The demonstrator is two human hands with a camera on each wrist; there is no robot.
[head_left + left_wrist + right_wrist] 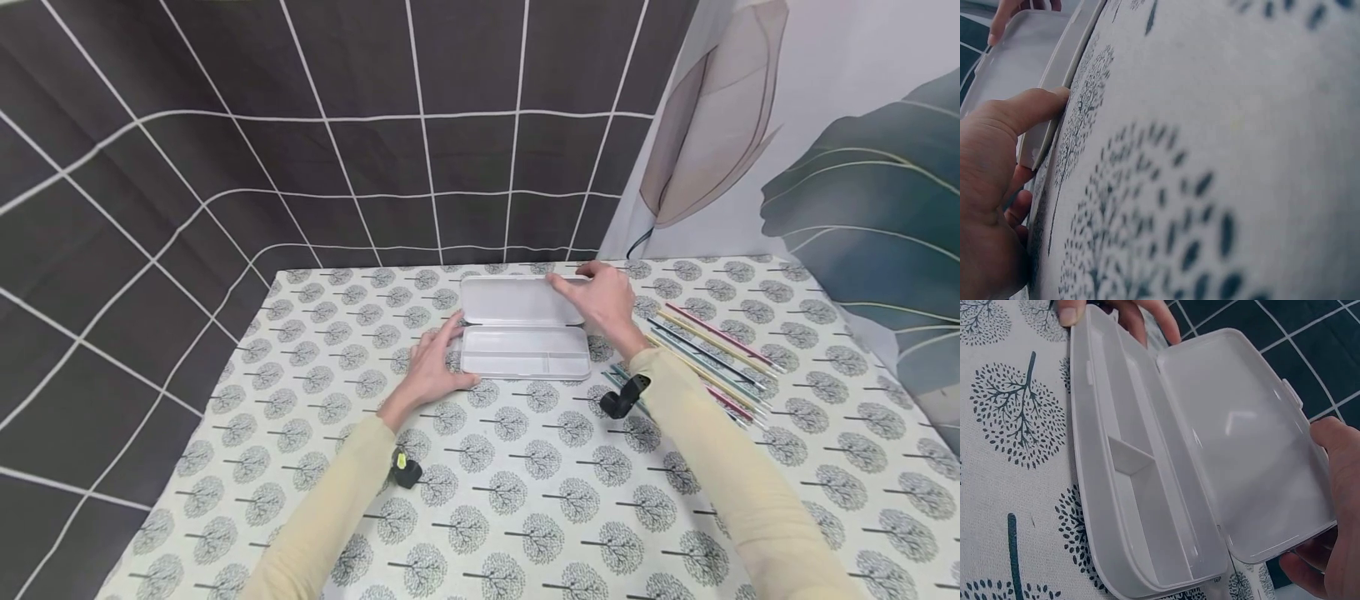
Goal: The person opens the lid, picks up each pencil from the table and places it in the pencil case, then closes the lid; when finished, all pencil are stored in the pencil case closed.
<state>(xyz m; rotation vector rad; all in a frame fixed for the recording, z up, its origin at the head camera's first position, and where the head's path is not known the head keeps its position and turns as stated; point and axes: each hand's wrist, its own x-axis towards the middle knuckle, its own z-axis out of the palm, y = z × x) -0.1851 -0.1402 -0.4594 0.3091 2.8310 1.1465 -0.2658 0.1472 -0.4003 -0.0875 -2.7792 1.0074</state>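
A white plastic pencil case [506, 365] lies on the table with its lid [506, 302] raised at the back. Inside the base, dividers [1132, 455] form several compartments, and no contents show in them. My left hand [431, 367] grips the left end of the base; in the left wrist view its thumb [1038, 106] presses the front edge while the other fingers are partly hidden beneath and beside it. At the lid's right end, my right hand [602, 302] holds the edge, thumb [1329, 432] on the inner side and fingers behind.
Several long thin coloured pencils or sticks [723, 337] lie loosely on the right, close to my right forearm. A tree-print cloth [540, 500] covers the table. Behind it hangs a dark curtain with white grid lines [465, 158], and a leaf-patterned curtain [862, 208] on the right.
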